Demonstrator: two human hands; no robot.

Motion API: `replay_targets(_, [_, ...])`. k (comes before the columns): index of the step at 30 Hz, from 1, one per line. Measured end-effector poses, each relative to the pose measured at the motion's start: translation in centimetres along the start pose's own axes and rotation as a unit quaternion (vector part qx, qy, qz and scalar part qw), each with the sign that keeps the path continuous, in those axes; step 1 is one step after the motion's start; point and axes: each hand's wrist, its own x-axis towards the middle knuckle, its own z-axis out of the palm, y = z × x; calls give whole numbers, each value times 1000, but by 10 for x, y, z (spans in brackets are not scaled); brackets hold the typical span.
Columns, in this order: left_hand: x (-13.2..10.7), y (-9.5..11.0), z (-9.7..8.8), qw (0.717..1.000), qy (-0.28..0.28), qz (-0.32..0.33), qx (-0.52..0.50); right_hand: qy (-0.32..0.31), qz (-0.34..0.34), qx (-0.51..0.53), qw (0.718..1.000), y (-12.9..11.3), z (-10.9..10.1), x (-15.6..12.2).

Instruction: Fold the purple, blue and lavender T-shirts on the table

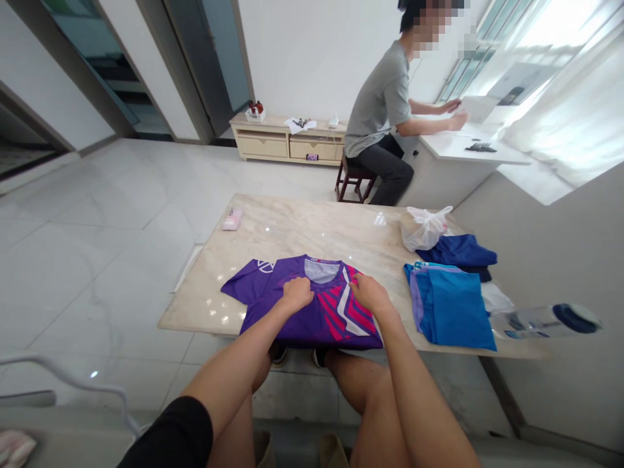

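A purple jersey (273, 305) with pink and white stripes on its right part lies on the marble table (302, 224), its lower part at the front edge. One sleeve, with a white emblem, spreads out to the left; no sleeve shows on the right. My left hand (297, 294) is closed on the jersey just left of the grey inside of the neckline. My right hand (371, 294) pinches the fabric at the striped shoulder, right of the neckline. The fingertips of both hands are partly hidden.
Folded blue clothes (455, 305), a dark blue garment (458, 250), a white plastic bag (424, 227) and a clear bottle (541, 322) are at the table's right. A small pink box (233, 219) sits back left. Beyond, a person (380, 97) sits at a white desk (453, 146).
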Motion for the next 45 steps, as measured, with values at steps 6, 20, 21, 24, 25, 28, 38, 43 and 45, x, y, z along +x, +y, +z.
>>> replay_targets(6, [0, -77, -13, 997, 74, -33, 2, -2, 1, -15, 1000, -24, -3, 4])
replay_targets(20, [-5, -209, 10, 995, 79, -35, 40, -7, 19, -57, 998, -63, -2, 22])
replay_targets(21, [-6, -209, 10, 995, 79, -36, 40, -8, 19, -60, 998, -66, -3, 23])
replay_targets(24, [-10, -211, 5, 994, 83, -67, 34, -14, 22, -63, 998, -72, -5, 23])
replay_targets(25, [-11, -212, 2, 993, 83, -84, 32, -15, 24, -63, 998, -73, -5, 23])
replay_targets(28, [-14, -219, -3, 988, 80, -133, 25, -17, 29, -60, 998, -73, -6, 22])
replay_targets(38, [-11, -249, -9, 976, 34, -210, -48, -23, 35, -47, 998, -50, -9, 25])
replay_targets(43, [-11, -230, -25, 988, 60, -132, -52, -13, 43, -24, 999, -32, -10, 24])
replay_targets(45, [-12, -208, -31, 990, 84, -100, -50, -9, 48, -14, 999, -23, -10, 23])
